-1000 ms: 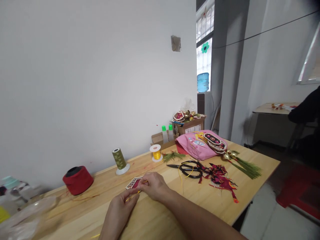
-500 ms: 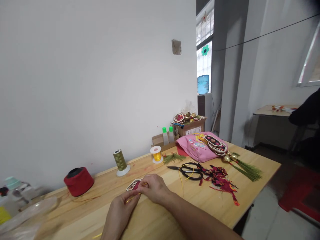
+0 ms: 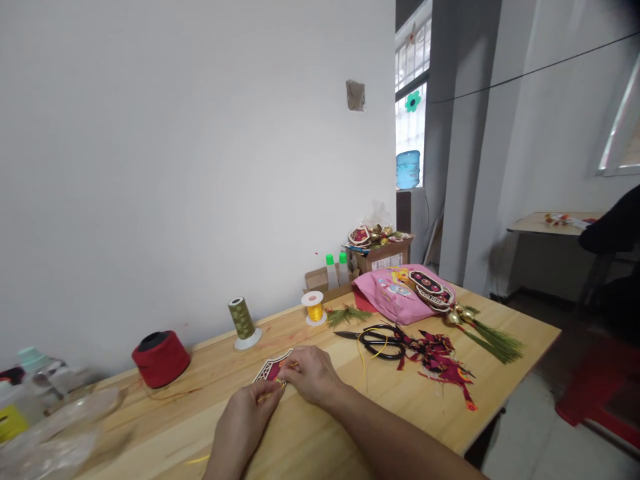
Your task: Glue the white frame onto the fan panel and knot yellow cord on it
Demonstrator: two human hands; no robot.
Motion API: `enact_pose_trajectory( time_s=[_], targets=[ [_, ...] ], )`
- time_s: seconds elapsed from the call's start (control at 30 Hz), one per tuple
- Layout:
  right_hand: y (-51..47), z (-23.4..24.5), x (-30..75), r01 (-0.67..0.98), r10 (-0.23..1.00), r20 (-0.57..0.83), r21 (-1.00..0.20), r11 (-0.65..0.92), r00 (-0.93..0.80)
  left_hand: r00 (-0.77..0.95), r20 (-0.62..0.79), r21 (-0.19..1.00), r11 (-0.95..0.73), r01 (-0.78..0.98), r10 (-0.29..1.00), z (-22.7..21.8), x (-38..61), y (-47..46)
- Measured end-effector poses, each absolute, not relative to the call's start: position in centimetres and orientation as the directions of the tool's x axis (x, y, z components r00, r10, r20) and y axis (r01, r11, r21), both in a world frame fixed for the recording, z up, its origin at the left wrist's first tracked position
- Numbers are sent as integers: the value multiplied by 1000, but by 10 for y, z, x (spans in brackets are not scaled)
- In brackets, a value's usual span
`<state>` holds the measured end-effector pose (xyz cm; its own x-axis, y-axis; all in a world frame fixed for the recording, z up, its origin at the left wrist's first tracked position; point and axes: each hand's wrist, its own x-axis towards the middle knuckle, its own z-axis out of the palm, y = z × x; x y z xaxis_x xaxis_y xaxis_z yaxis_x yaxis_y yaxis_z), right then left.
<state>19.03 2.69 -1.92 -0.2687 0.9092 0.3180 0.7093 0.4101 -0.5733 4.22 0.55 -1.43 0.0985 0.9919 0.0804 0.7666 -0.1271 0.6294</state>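
My left hand [image 3: 246, 420] and my right hand [image 3: 310, 372] meet low in the middle of the wooden table [image 3: 310, 433]. Both pinch a thin yellow cord [image 3: 267, 393] that runs between their fingertips. Just beyond the fingers lies a small red and white cut-out ornament [image 3: 273, 365], partly hidden by my right hand. A loose end of yellow cord [image 3: 196, 460] trails on the table near my left wrist.
Black scissors [image 3: 380, 339], red paper scraps [image 3: 440, 357], a pink bag [image 3: 395, 293] and green tassels [image 3: 493, 337] lie to the right. Spools stand by the wall: red [image 3: 160, 359], olive [image 3: 243, 323], yellow [image 3: 314, 307]. Clear plastic [image 3: 55, 427] sits far left. A person in black [image 3: 615, 233] sits far right.
My hands have stayed pinched on the yellow cord, shifting only slightly. The view has drifted a little to the left.
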Motion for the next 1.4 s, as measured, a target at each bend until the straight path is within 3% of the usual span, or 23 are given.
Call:
enact_pose_trajectory(
  time_s=[0.2, 0.53, 0.9, 1.4],
  targets=[
    [29, -21, 190, 698, 906, 325, -581, 418, -271, 155, 80, 709, -166, 686, 985, -12, 43, 3],
    [28, -21, 191, 671, 879, 372, -573, 470, -297, 74, 71, 700, -103, 707, 995, -16, 41, 10],
    [28, -21, 190, 785, 935, 307, -529, 323, -177, 82, 37, 733, -83, 675, 996, -29, 36, 15],
    [27, -16, 196, 716, 969, 226, -660, 227, -100, 68, 13, 782, -52, 621, 998, -20, 40, 11]
  ],
)
